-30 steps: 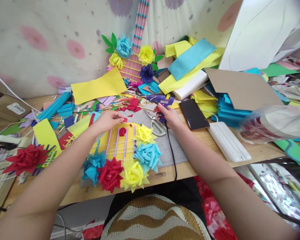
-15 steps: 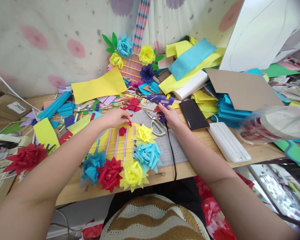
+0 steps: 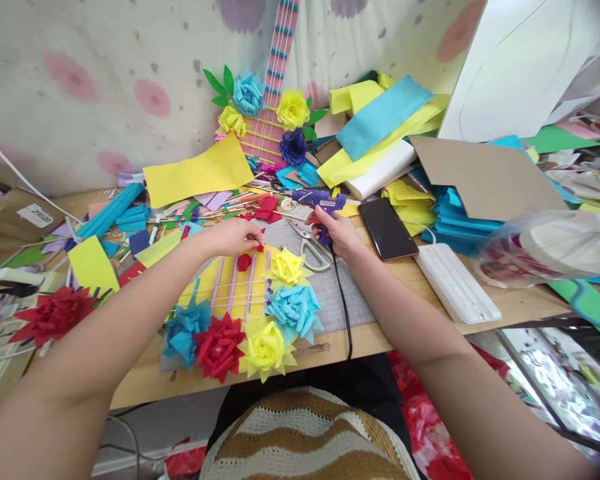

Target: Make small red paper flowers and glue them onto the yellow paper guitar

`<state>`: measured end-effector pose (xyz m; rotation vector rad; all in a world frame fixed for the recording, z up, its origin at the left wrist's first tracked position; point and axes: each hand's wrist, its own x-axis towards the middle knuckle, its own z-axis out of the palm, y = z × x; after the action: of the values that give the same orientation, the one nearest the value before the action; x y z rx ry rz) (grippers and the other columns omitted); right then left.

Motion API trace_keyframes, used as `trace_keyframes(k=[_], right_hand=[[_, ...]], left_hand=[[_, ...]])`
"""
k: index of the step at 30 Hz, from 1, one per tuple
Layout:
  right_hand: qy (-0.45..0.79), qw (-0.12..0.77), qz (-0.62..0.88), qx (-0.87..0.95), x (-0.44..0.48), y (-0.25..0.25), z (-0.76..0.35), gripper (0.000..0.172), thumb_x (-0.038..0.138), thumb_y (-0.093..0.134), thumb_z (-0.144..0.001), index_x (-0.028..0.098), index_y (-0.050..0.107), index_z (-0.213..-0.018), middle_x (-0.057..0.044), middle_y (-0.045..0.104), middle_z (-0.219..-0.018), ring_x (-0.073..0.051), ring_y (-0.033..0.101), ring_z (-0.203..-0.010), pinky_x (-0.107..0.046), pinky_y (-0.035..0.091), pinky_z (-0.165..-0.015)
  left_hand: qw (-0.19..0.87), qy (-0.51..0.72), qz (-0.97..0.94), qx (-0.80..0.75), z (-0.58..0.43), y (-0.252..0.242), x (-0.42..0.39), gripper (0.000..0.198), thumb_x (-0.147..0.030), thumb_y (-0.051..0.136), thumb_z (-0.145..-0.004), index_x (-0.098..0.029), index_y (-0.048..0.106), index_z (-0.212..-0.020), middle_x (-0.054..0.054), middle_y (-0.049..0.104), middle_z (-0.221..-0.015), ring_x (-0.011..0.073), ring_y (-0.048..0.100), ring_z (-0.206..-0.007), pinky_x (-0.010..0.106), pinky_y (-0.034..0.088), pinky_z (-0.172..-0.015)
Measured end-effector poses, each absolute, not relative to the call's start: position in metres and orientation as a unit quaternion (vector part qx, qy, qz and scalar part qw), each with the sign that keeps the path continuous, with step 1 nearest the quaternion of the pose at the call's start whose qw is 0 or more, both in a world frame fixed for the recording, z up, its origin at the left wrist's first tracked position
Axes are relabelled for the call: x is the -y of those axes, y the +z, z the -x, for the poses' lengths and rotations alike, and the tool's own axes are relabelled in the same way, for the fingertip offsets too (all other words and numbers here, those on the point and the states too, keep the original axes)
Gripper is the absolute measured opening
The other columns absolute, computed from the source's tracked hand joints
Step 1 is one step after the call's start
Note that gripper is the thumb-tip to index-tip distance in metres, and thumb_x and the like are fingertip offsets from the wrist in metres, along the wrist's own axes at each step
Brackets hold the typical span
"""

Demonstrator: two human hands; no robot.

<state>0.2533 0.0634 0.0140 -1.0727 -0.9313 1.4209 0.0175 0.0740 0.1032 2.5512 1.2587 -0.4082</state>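
My left hand (image 3: 237, 237) is closed, pinching a small red paper piece (image 3: 259, 247) at the upper edge of a yellow paper guitar body (image 3: 207, 275). A second red piece (image 3: 245, 262) lies just below it on the yellow surface. Lilac strips and pale strings cross the body, and along its lower and right edges sit blue, red (image 3: 220, 348) and yellow paper flowers (image 3: 267, 347). In my right hand (image 3: 339, 232) is a blue glue gun (image 3: 320, 199), gripped by its handle, nozzle pointing right, its black cord hanging down. Scissors (image 3: 314, 253) lie between the hands on a grey mat (image 3: 330, 300).
A black phone (image 3: 387, 229) and a white power strip (image 3: 459, 283) lie right of my right hand. Behind are paper scraps, yellow sheets (image 3: 197, 172), cardboard (image 3: 490, 175) and a pink paper guitar (image 3: 280, 60) leaning on the wall. A loose red flower (image 3: 54, 315) sits at left.
Almost nothing differs. My left hand has shifted very slightly right and down with the red paper piece; my right hand still holds the glue gun in nearly the same place.
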Motion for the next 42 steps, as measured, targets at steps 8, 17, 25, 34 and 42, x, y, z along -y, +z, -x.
trace_keyframes(k=[8, 17, 25, 34, 42], right_hand=[[0.604, 0.531, 0.454, 0.383, -0.062, 0.016, -0.252, 0.049, 0.062, 0.075, -0.054, 0.018, 0.057, -0.068, 0.001, 0.063, -0.067, -0.004, 0.045, -0.048, -0.017, 0.040, -0.043], [0.603, 0.534, 0.454, 0.382, -0.062, 0.015, -0.253, 0.049, 0.061, 0.075, -0.055, 0.019, 0.054, -0.070, 0.003, 0.060, -0.061, -0.005, 0.046, -0.046, -0.018, 0.039, -0.043], [0.606, 0.539, 0.446, 0.378, -0.062, 0.015, -0.253, 0.049, 0.061, 0.076, -0.054, 0.019, 0.054, -0.069, 0.003, 0.059, -0.060, -0.005, 0.046, -0.046, -0.018, 0.037, -0.042], [0.603, 0.540, 0.451, 0.376, -0.062, 0.015, -0.252, 0.050, 0.061, 0.076, -0.053, 0.020, 0.052, -0.070, 0.004, 0.056, -0.058, -0.005, 0.046, -0.046, -0.019, 0.038, -0.043], [0.609, 0.543, 0.446, 0.367, -0.061, 0.015, -0.252, 0.053, 0.061, 0.078, -0.048, 0.020, 0.053, -0.071, 0.004, 0.058, -0.060, -0.005, 0.045, -0.046, -0.018, 0.038, -0.043]], left_hand=[[0.172, -0.121, -0.872, -0.441, -0.016, 0.105, -0.071, 0.029, -0.025, 0.048, -0.076, -0.021, 0.069, -0.096, 0.001, 0.071, -0.102, 0.0167, 0.064, -0.091, 0.021, 0.045, -0.077], [0.179, -0.121, -0.889, -0.404, -0.016, 0.103, -0.071, 0.032, -0.018, 0.051, -0.072, -0.022, 0.066, -0.100, 0.002, 0.067, -0.108, 0.0170, 0.062, -0.098, 0.023, 0.045, -0.084], [0.194, -0.101, -0.895, -0.388, -0.019, 0.098, -0.071, 0.029, -0.014, 0.047, -0.072, -0.018, 0.063, -0.096, 0.004, 0.067, -0.103, 0.0168, 0.061, -0.095, 0.025, 0.045, -0.082], [0.212, -0.070, -0.892, -0.393, -0.021, 0.099, -0.068, 0.043, -0.008, 0.042, -0.069, -0.020, 0.059, -0.106, 0.003, 0.067, -0.108, 0.0160, 0.061, -0.097, 0.025, 0.045, -0.085], [0.243, -0.059, -0.887, -0.388, -0.020, 0.096, -0.065, 0.040, -0.007, 0.042, -0.071, -0.020, 0.057, -0.105, 0.003, 0.068, -0.097, 0.0143, 0.062, -0.088, 0.024, 0.047, -0.079]])
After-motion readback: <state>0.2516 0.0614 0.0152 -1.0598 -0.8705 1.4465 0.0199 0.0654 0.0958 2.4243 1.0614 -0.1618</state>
